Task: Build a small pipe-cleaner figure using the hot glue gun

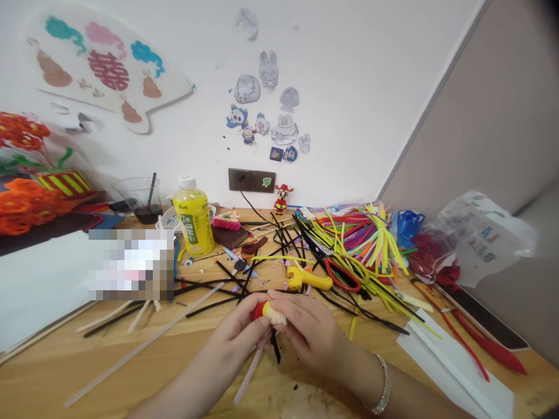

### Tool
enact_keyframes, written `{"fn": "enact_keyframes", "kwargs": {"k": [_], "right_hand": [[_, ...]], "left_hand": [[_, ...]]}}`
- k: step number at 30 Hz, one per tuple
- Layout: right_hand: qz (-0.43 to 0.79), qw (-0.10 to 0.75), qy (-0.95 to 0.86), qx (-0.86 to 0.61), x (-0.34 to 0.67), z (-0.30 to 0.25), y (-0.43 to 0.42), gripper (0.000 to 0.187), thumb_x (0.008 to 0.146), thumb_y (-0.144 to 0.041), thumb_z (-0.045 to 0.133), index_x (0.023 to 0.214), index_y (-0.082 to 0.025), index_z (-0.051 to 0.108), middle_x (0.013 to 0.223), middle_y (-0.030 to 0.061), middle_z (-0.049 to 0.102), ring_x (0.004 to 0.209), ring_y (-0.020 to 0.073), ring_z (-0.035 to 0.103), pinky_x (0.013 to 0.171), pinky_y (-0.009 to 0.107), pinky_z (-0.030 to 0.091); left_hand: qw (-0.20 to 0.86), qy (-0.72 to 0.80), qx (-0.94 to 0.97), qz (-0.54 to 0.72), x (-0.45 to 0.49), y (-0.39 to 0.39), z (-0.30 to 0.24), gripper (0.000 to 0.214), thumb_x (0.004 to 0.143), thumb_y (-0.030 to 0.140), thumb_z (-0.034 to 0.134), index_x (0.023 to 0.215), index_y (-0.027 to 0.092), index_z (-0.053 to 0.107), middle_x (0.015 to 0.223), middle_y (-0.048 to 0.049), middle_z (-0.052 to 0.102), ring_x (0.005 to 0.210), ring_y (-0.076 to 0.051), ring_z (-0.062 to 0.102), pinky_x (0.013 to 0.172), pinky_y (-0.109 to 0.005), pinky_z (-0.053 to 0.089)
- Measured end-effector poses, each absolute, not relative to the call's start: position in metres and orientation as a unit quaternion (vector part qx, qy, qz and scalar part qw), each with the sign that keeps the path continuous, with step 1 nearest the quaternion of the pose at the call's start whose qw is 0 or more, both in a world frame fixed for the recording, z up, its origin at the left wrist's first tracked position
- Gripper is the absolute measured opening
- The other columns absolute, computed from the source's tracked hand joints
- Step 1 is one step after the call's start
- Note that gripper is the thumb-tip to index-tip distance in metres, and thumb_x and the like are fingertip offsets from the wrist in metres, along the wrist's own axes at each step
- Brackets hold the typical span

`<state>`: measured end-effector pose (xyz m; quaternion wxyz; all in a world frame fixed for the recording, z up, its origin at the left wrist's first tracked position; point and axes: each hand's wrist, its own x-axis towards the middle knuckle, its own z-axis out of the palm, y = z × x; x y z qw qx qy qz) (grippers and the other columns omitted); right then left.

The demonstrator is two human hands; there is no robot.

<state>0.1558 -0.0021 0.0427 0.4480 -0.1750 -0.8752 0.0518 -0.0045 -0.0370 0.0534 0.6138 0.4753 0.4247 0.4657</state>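
Observation:
My left hand (238, 334) and my right hand (308, 331) meet over the wooden table (87, 372), fingers pinched together round a small fuzzy pipe-cleaner piece (268, 311) that is red on the left and cream on the right. A black stem and a pale stick (247, 375) hang below it between my hands. A silver bracelet (383, 390) circles my right wrist.
A yellow glue gun (305, 279) and red-handled scissors (343, 276) lie just beyond my hands. Several coloured pipe cleaners (358, 238) are heaped at right, black ones scattered mid-table. A yellow drink bottle (193, 218), plastic cup (140, 201), plastic bags (471, 238) and orange flowers (21, 198) ring the edges.

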Motion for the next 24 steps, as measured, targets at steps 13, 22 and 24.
{"fn": "enact_keyframes", "kwargs": {"k": [13, 22, 24], "right_hand": [[0.045, 0.440, -0.881, -0.167, 0.154, 0.038, -0.003, 0.026, 0.086, -0.012, 0.046, 0.111, -0.009, 0.051, 0.108, 0.0177, 0.063, 0.105, 0.0187, 0.057, 0.089, 0.032, 0.050], [0.079, 0.445, -0.872, -0.189, 0.156, 0.042, 0.000, 0.026, 0.087, -0.014, 0.045, 0.113, -0.015, 0.051, 0.108, 0.0123, 0.064, 0.103, 0.0169, 0.058, 0.087, 0.032, 0.050], [0.086, 0.441, -0.873, -0.191, 0.158, 0.040, 0.002, 0.027, 0.088, -0.016, 0.044, 0.114, -0.017, 0.050, 0.110, 0.0110, 0.064, 0.103, 0.0168, 0.059, 0.087, 0.032, 0.050]], "left_hand": [[0.556, 0.445, 0.507, 0.485, 0.003, -0.038, 0.057, 0.019, 0.070, 0.028, 0.054, 0.086, 0.018, 0.056, 0.069, 0.0019, 0.060, 0.063, -0.014, 0.051, 0.057, -0.022, 0.042], [0.526, 0.462, 0.533, 0.476, -0.002, -0.038, 0.066, 0.021, 0.069, 0.031, 0.053, 0.085, 0.021, 0.061, 0.068, 0.0019, 0.060, 0.064, -0.016, 0.052, 0.059, -0.024, 0.044], [0.549, 0.461, 0.509, 0.477, -0.004, -0.037, 0.065, 0.023, 0.068, 0.032, 0.052, 0.087, 0.022, 0.063, 0.061, 0.0037, 0.057, 0.060, -0.015, 0.050, 0.057, -0.023, 0.043]]}}
